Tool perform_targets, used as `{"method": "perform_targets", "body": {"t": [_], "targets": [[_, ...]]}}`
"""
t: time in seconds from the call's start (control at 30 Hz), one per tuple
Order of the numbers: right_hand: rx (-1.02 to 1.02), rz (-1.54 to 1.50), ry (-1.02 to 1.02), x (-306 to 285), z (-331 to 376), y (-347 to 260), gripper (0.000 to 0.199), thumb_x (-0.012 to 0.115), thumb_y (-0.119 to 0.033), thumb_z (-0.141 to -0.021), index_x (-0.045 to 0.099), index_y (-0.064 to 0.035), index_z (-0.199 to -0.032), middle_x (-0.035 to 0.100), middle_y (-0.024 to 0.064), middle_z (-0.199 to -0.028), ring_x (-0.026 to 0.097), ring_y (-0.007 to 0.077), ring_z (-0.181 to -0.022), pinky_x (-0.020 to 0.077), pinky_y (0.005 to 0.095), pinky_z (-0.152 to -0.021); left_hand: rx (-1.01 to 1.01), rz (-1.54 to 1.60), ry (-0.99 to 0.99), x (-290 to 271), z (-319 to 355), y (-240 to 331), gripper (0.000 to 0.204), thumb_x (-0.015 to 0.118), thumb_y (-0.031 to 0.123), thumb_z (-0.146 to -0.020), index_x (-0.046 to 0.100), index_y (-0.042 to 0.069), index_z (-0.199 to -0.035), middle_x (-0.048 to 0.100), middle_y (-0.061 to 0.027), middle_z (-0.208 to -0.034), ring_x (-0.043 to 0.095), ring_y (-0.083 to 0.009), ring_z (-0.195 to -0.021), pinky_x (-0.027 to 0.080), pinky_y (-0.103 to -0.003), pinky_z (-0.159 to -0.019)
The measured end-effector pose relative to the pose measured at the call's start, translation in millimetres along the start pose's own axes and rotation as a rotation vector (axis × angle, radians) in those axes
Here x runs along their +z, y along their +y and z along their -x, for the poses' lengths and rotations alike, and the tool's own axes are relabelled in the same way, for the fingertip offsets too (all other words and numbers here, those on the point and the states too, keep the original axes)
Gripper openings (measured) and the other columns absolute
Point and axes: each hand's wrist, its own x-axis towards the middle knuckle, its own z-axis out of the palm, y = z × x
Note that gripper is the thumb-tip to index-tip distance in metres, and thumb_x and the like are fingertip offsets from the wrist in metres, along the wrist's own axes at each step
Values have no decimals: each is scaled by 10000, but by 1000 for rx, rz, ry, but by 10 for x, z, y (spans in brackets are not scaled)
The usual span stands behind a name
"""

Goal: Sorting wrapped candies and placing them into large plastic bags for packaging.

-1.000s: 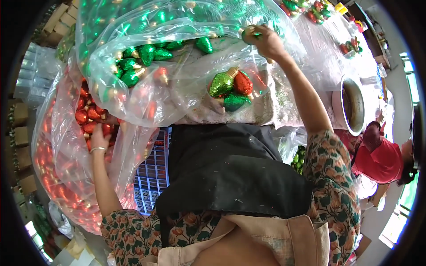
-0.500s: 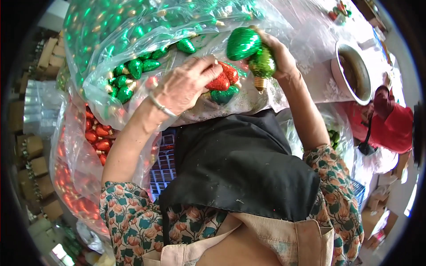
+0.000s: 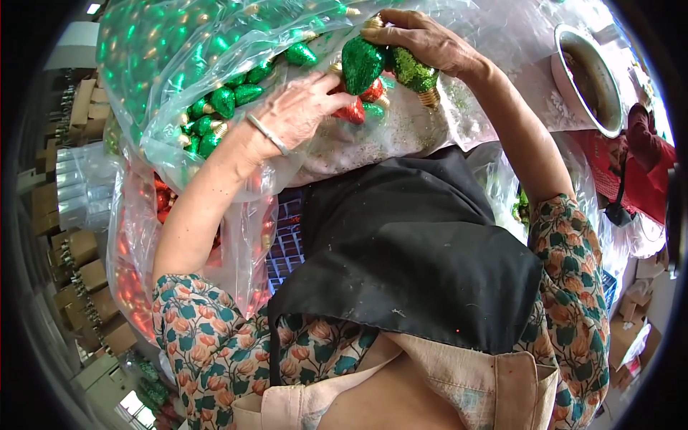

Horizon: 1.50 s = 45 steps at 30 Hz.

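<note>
Head view: your right hand [image 3: 437, 44] has a dark green bulb [image 3: 362, 68] by its gold cap plus a lime bulb [image 3: 414, 70], just right of the green-bulb bag [image 3: 186, 72]. Left hand [image 3: 301, 107]'s wrapped round a red bulb [image 3: 350, 112], same side. Red-bulb bag [image 3: 244, 236]'s on your side of it, basin [image 3: 561, 75] with brownish stuff well right. Glitter-dusted bench [image 3: 408, 136] gives you some room right of it, edge by your apron [image 3: 401, 265].
</note>
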Motion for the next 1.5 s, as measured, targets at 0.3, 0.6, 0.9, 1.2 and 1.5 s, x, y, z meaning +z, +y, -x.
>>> {"method": "perform_targets", "body": {"t": [0.3, 0.6, 0.9, 1.2, 1.5], "targets": [[334, 209, -281, 51, -272, -422, 410, 570, -375, -868, 599, 13, -996, 600, 121, -808, 562, 168, -734, 436, 347, -683, -134, 151, 193, 158, 259, 130, 310, 657, 222, -776, 600, 55, -1031, 542, -150, -1062, 560, -330, -979, 493, -393, -801], [218, 221, -320, 140, -328, -418, 295, 619, -290, -835, 603, -21, -955, 575, 121, -730, 562, 187, -662, 439, 348, -600, -193, 217, 328, 399, 315, 145, 283, 691, 207, -728, 598, 71, -958, 538, -120, -1085, 546, -303, -1030, 490, -411, -845], [-23, 703, -198, 454, -393, -624, 190, 602, -209, -813, 562, -27, -849, 604, 144, -797, 603, 308, -688, 473, 395, -608, -288, 55, 434, 546, 411, 329, 447, 674, 228, -758, 540, 60, -1151, 488, -132, -1172, 480, -313, -1130, 440, -416, -923], [-27, 464, -109, 396, -547, -505, 192, 602, -192, -770, 578, -5, -805, 596, 167, -655, 609, 338, -633, 489, 402, -589, -295, 115, 460, 600, 462, 364, 427, 669, 262, -767, 572, 55, -1128, 483, -132, -1197, 468, -303, -1144, 389, -415, -948], [156, 298, -262, 305, -549, -428, 239, 600, -191, -796, 581, 43, -841, 607, 176, -683, 609, 292, -619, 475, 369, -581, -297, 14, 494, 547, 437, 311, 438, 659, 349, -762, 587, 57, -1081, 456, -166, -1248, 439, -319, -1189, 356, -413, -977]]}}
